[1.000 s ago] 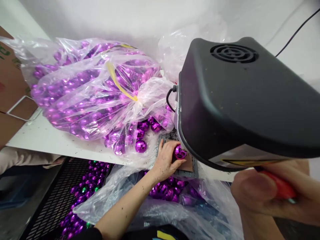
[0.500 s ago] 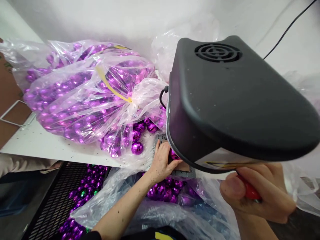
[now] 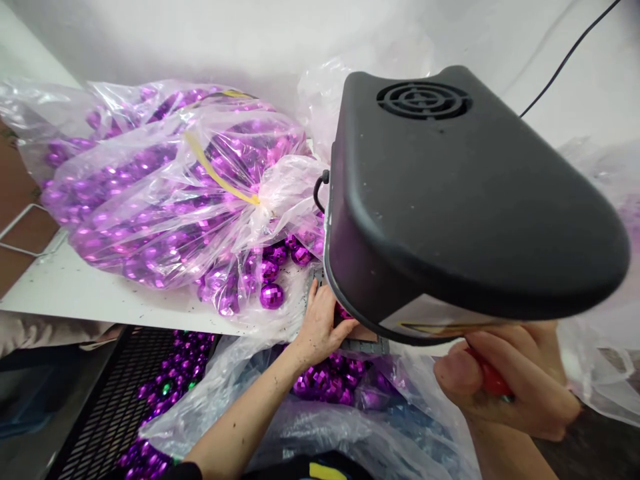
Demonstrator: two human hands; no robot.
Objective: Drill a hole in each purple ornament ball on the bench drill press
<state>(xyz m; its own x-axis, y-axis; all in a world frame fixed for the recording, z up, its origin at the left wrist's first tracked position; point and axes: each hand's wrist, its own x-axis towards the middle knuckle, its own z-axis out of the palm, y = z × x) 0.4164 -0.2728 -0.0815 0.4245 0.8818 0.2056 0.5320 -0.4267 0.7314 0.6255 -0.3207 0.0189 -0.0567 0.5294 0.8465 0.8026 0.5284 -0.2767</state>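
Note:
A black machine housing (image 3: 470,193) with a round vent on top fills the right of the view. My right hand (image 3: 515,380) is wrapped around a red handle (image 3: 495,379) under its right side. My left hand (image 3: 323,327) reaches beneath the housing's left edge, its fingers curled round a shiny purple faceted ball (image 3: 343,312) on the machine's grey base (image 3: 367,345). Much of the ball and the machine's working part are hidden by the housing. More purple faceted balls (image 3: 273,296) lie on the white table left of this hand.
A big tied clear bag (image 3: 165,193) of purple balls takes up the table's left. Below the table edge, an open plastic bag (image 3: 340,427) holds more balls. A black mesh crate (image 3: 95,393) with small purple and green balls stands lower left. A dark cable (image 3: 570,63) hangs at upper right.
The whole view has shifted slightly, so the machine and bags appear a little further left. Both hands keep their hold, with no clear movement of their own.

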